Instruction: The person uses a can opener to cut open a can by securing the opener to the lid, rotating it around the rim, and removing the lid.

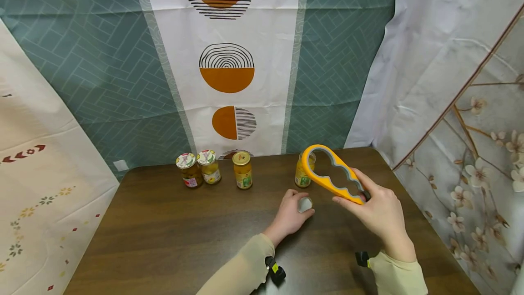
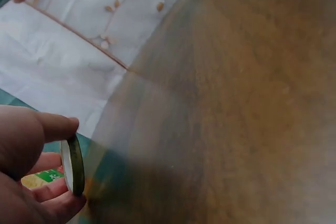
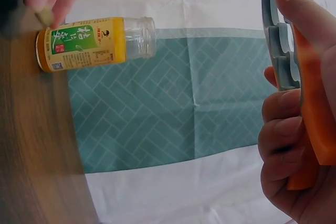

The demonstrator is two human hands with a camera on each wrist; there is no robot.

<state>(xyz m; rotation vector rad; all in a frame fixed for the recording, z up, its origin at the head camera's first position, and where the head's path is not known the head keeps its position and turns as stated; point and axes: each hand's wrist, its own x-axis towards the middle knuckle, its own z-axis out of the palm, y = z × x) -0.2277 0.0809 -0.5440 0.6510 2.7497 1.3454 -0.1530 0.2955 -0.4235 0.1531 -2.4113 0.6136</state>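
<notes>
Between thumb and fingers my left hand [image 1: 289, 213] pinches a round jar lid [image 1: 304, 204] by its rim, its pale inner side showing in the head view. In the left wrist view the lid [image 2: 73, 166] stands on edge in the grip. My right hand [image 1: 382, 206] grips the handle end of an orange jar opener [image 1: 323, 181] with a grey scalloped lining, raised over the table. Behind the lid stands an uncapped glass jar [image 3: 89, 44] with a green and yellow label and yellow contents; the opener's loop partly covers it in the head view.
Along the back of the wooden table [image 1: 172, 240] stand a lidded yellow jar [image 1: 243, 172], a jar with pale yellow contents [image 1: 209, 167] and a dark-filled jar [image 1: 189, 171]. A patterned cloth [image 1: 229, 76] hangs behind the table, and a floral curtain [image 1: 462, 172] hangs at the right.
</notes>
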